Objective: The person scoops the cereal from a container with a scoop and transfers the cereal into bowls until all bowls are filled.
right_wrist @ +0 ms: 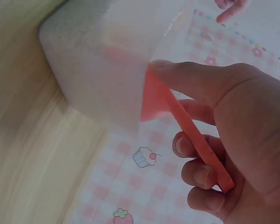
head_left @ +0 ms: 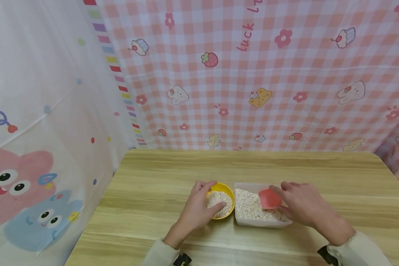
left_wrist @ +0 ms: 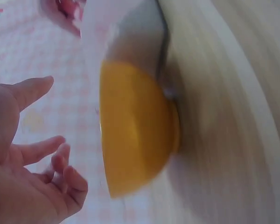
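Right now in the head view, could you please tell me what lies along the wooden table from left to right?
Left hand → round yellow bowl of pale grain → white rectangular plastic tub of grain → red plastic scoop → right hand.

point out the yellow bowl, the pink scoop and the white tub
yellow bowl (left_wrist: 135, 135), left wrist view, on its outer side wall
pink scoop (head_left: 270, 198), head view, on the scoop's blade
white tub (head_left: 262, 222), head view, on its near wall
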Demonstrator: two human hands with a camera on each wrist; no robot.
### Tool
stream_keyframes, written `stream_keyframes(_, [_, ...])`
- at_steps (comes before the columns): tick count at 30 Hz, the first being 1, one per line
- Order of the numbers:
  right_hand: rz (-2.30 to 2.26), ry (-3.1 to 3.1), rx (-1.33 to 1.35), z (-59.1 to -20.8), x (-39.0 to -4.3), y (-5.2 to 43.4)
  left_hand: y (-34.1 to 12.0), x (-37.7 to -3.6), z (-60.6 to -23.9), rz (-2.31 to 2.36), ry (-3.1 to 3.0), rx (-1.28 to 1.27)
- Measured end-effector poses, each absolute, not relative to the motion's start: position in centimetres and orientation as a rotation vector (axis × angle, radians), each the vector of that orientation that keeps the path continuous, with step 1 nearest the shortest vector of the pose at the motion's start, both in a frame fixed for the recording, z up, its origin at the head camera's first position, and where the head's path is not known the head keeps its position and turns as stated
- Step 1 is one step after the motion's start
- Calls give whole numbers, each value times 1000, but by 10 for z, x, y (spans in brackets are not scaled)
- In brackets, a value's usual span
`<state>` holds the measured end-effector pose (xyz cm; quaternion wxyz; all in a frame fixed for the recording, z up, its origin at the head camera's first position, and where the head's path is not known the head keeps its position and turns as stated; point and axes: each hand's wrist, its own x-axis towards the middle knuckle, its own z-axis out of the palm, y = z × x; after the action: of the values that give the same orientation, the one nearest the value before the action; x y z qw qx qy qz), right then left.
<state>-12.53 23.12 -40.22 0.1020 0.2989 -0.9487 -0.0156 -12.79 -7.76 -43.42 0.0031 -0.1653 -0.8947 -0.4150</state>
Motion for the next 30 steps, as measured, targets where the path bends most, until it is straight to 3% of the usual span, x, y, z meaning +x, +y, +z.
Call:
stream_keyframes(6, [8,-2825,863,-407,-128,233,-57,-124,-436,-1209,-2853,-700])
stream_keyframes(16, [77,-2824,901,-413,-134,234,-39,-123,-438,-1091,-2980,-782])
stream_keyframes(30, [178,-2792,1005,-421,-142,241,-29,-124,-436,-955,-3071,-690])
